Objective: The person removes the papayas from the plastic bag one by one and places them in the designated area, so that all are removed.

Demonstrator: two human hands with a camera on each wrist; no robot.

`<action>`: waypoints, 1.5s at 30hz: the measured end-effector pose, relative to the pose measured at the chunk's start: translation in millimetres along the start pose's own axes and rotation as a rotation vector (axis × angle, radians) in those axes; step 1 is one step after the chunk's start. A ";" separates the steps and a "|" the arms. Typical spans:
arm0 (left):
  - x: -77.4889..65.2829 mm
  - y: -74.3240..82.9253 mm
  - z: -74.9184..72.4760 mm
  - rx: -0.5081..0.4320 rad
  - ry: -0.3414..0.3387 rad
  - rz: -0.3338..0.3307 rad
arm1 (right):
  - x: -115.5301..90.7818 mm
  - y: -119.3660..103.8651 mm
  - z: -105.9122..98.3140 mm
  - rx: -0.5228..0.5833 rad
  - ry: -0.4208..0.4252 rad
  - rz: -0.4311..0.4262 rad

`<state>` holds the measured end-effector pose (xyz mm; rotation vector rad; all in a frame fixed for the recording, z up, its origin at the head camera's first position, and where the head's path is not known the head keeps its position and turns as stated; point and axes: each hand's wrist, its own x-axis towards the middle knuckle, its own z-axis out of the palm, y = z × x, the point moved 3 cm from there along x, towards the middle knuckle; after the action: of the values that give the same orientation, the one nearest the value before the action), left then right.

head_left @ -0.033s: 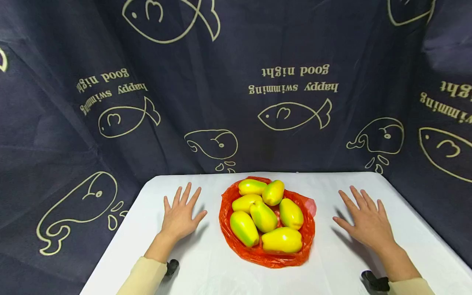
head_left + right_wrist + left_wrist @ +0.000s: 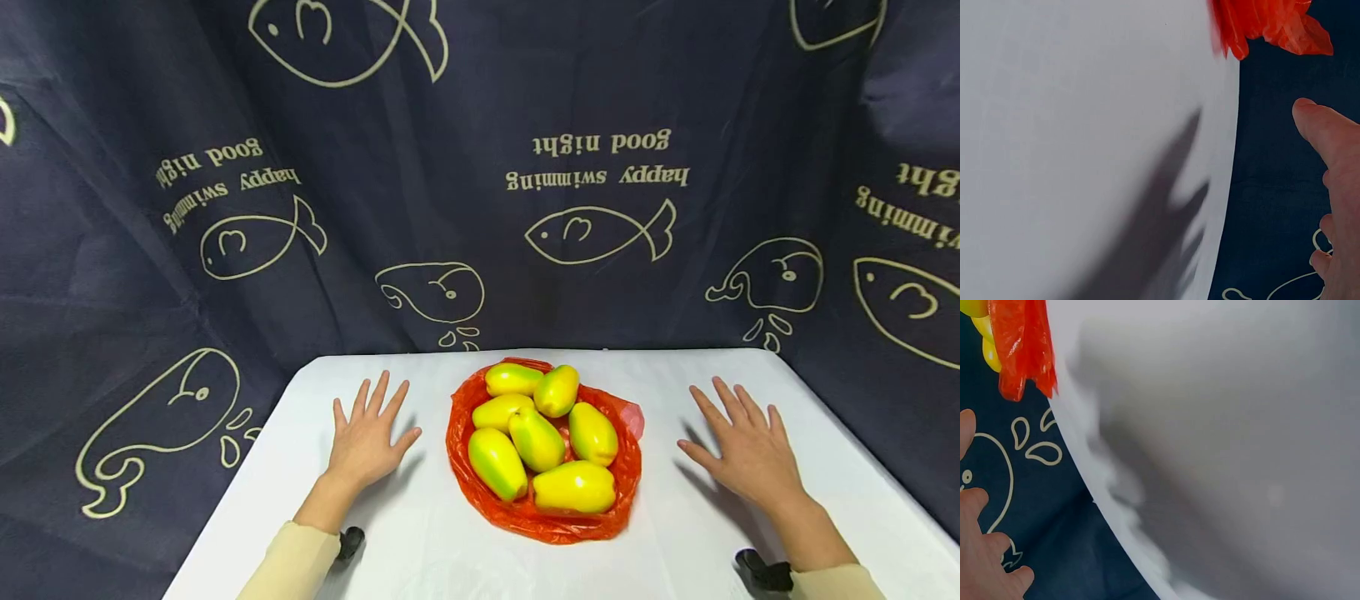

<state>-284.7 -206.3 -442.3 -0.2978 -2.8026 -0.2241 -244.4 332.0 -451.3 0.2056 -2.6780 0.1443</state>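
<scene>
Several yellow-green papayas (image 2: 537, 440) lie in an opened red plastic bag (image 2: 525, 527) in the middle of the white table. To the left of the bag, my left hand (image 2: 366, 446) hovers over the tabletop with its fingers spread, holding nothing. My right hand (image 2: 750, 454) is held the same way on the other side, apart from the bag. A strip of the bag and a bit of fruit show at the top left of the left wrist view; the right wrist view catches the bag's crumpled edge at the top.
The white table (image 2: 420, 533) ends at a dark blue curtain (image 2: 450, 208) printed with fish and whales, which hangs behind it and at both sides. A dark wrist device (image 2: 351, 543) is on the left wrist and another dark device (image 2: 765, 572) on the right.
</scene>
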 end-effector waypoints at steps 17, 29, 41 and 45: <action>-5.8 -5.1 4.8 -0.118 -0.058 -0.081 | -6.2 -5.6 -3.7 0.063 0.081 -0.040; 4.3 7.8 6.0 -0.485 -0.054 -0.139 | 12.5 -46.2 -30.5 0.328 0.134 -0.048; 26.7 31.9 14.4 -0.887 -0.074 -0.186 | 31.4 -88.1 -39.1 0.535 0.017 -0.067; 33.8 37.5 25.3 -1.100 -0.099 -0.226 | 35.5 -99.8 -36.4 0.619 0.000 -0.097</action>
<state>-315.0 -159.3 -450.7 -0.2110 -2.4924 -1.8208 -243.6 234.5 -396.3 0.5202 -2.5353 0.9378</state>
